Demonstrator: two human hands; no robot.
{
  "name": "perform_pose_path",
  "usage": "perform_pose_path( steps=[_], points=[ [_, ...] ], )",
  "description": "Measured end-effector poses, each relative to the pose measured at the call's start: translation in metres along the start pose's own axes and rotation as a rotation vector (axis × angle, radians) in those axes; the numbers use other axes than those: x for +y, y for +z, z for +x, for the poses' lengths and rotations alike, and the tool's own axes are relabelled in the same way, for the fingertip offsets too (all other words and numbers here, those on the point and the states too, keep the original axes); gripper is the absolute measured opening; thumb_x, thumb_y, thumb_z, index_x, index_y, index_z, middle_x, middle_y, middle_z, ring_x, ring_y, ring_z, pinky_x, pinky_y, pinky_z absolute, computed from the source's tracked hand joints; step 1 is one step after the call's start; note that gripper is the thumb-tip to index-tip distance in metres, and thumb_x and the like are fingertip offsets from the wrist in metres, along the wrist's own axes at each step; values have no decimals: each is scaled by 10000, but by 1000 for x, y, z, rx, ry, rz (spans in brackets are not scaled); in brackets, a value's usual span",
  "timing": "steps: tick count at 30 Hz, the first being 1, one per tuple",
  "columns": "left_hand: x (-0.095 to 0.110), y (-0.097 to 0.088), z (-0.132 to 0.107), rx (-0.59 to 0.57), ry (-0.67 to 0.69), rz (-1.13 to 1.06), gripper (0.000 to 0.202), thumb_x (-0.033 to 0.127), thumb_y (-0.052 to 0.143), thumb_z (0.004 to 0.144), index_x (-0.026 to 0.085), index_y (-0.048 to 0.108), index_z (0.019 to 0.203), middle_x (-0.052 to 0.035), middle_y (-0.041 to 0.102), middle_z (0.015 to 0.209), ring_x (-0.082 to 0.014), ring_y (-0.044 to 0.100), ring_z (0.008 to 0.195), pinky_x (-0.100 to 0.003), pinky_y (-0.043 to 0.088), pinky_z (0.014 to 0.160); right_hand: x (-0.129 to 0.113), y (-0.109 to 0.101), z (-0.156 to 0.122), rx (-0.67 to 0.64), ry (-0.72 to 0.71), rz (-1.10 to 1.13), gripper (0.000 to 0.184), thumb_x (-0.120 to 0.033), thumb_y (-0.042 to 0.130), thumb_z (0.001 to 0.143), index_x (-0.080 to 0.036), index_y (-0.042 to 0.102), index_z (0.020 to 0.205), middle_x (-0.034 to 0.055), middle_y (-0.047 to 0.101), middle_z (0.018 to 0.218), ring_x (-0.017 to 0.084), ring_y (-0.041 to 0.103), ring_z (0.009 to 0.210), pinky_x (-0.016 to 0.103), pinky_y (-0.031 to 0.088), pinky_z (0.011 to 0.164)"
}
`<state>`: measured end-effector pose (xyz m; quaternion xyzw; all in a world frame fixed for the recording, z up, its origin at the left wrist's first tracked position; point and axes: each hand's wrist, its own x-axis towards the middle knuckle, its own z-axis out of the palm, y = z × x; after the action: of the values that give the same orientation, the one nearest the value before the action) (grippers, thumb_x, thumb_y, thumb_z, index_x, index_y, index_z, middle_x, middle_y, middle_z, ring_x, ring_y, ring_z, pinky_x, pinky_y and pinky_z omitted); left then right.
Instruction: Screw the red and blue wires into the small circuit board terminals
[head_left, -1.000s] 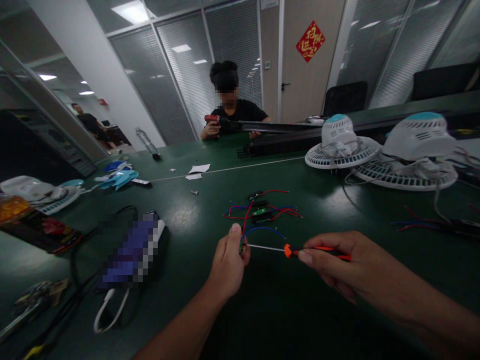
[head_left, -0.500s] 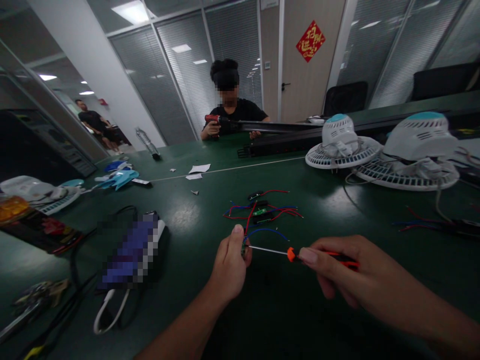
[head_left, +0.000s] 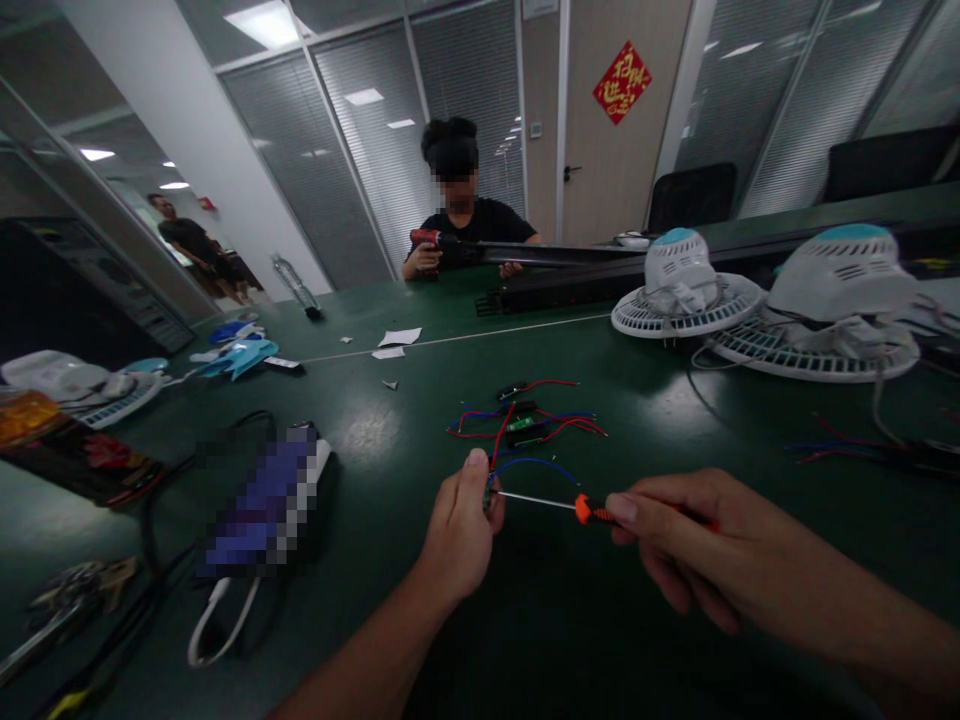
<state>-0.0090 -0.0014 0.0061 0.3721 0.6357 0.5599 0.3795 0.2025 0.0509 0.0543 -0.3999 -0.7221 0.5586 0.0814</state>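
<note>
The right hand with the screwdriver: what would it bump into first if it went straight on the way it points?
The right hand points its screwdriver at the small green circuit board in the left hand, so that board comes first; whether the tip already touches it is unclear.

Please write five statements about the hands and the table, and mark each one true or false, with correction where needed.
1. The right hand holds a screwdriver. True.
2. The left hand is empty. False: it pinches a small green board.
3. The screwdriver's shaft points toward the left hand. True.
4. The table is white. False: it is dark green.
5. White fan parts lie on the table. True.
</note>
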Motion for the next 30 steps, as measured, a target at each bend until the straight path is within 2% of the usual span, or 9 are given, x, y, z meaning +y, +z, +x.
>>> perform_pose_path(
  steps=[6,12,30],
  points=[
    [4,4,-1,64,-53,-27,590,725,473,768,181,553,552,30,473,490,-120,457,469,-225,379,453,-2,2,-1,12,15,-13,525,-672,416,850,-184,570,736,-58,466,508,38,368,378,164,270,358],
    [9,2,-2,49,-53,47,598,735,448,770,190,529,536,39,440,462,-118,432,442,-233,360,450,-3,3,-1,21,33,-59,552,-693,405,844,-183,593,743,-56,427,507,51,351,395,180,277,365],
    [11,3,-4,98,-57,91,611,761,436,753,191,557,567,24,483,478,-131,480,444,-241,408,441,-4,1,0,28,7,-75,550,-683,421,843,-177,629,795,-51,428,530,58,364,419,181,291,375]
  ],
)
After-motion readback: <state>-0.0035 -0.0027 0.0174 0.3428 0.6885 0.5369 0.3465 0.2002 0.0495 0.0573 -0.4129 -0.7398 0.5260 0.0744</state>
